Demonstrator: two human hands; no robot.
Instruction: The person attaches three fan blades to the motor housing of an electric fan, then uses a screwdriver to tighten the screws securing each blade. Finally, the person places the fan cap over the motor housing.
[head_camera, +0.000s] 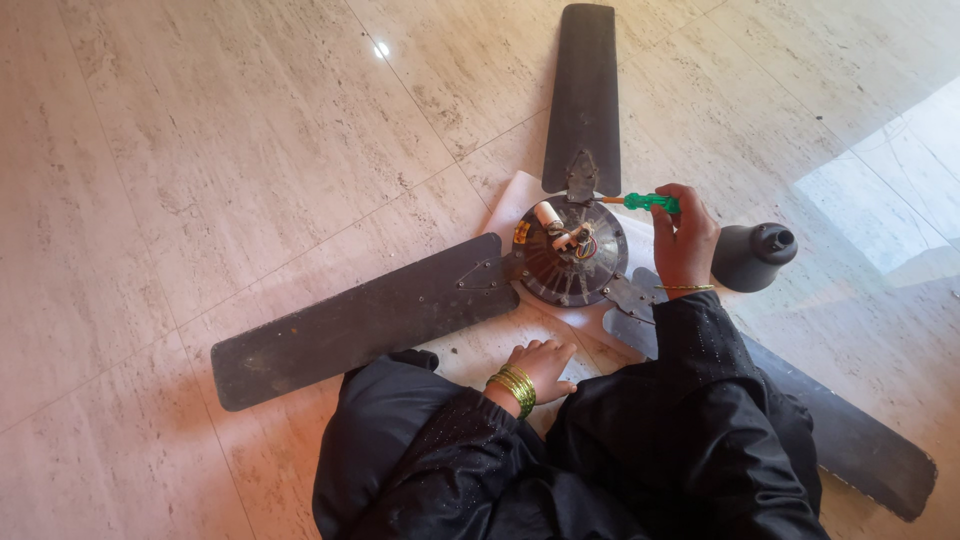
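Looking down at the floor (200, 150), we see a dark ceiling fan (570, 262) lying flat on the pale stone tiles, its round motor housing facing up with small wires and a white cylindrical part showing at the centre. Three long brown blades spread out from the hub: one (583, 95) points away from us, one (365, 320) runs toward the left, and a third (850, 440) passes under our right arm toward the lower right. A sheet of white paper (515, 205) lies beneath the hub.

Our right hand (685, 240) is closed around a green-handled screwdriver (645, 202), held level with its shaft pointing left toward the bracket of the far blade; we cannot tell whether the tip touches it. Our left hand (540, 365), wearing green-gold bangles (515, 388), rests on the floor just below the hub with fingers curled loosely, gripping nothing. A dark bell-shaped fan canopy (752, 256) lies on its side just right of the right hand. Black sleeves cover both arms.
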